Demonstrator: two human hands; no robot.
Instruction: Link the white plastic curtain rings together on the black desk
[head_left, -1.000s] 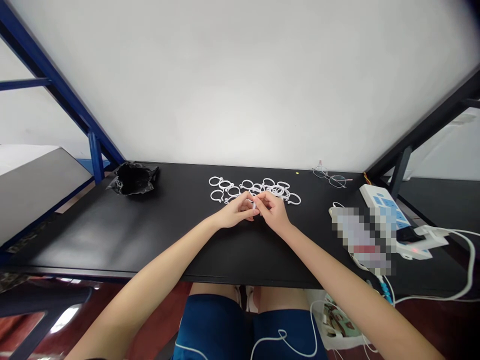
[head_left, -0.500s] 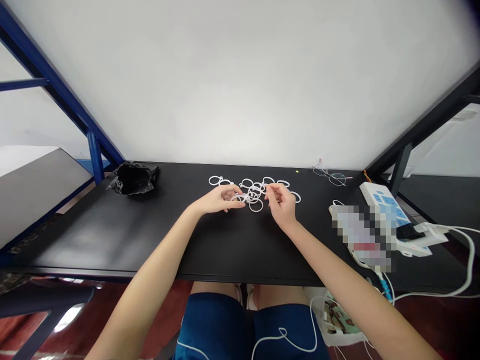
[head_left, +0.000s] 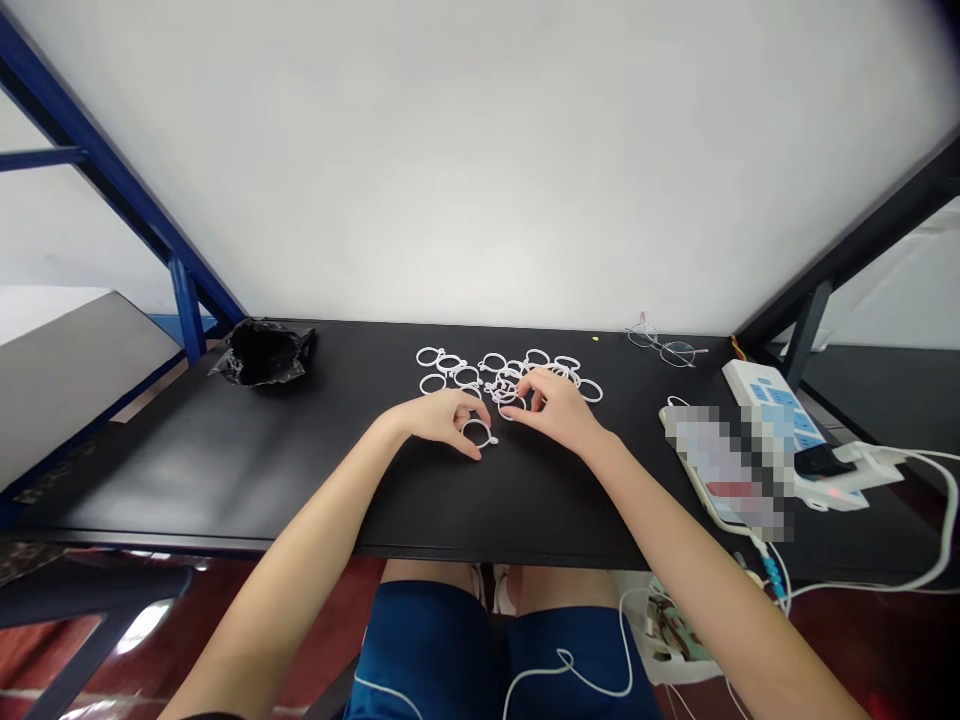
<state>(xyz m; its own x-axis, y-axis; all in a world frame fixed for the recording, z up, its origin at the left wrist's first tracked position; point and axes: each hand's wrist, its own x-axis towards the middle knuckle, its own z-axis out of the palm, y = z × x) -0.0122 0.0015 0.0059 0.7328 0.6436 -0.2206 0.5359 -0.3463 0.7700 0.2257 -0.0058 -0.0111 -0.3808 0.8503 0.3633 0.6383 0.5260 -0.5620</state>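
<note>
Several white rings, each with a small eyelet, lie in a loose group on the black tabletop. My left hand (head_left: 444,418) holds one white ring (head_left: 476,445) between thumb and fingers, at the near side of the group, with its eyelet pointing right. My right hand (head_left: 553,408) is over the right part of the heap (head_left: 504,385). Its thumb and curved fingers are apart around the edge of another ring (head_left: 512,418); whether they touch it is unclear. This hand partly covers the rings under it.
A black plastic bag (head_left: 266,355) stands open at the left. Eyeglasses (head_left: 675,352) lie at the back right. Nearer are a phone (head_left: 709,480), a power strip (head_left: 776,400) and white cables (head_left: 946,520). Blue frame bars (head_left: 184,300) rise at the left.
My left hand has come toward me with a ring apart from the heap, uncovering others behind it. My right hand has shifted left and lower, its thumb and fingers spreading.
</note>
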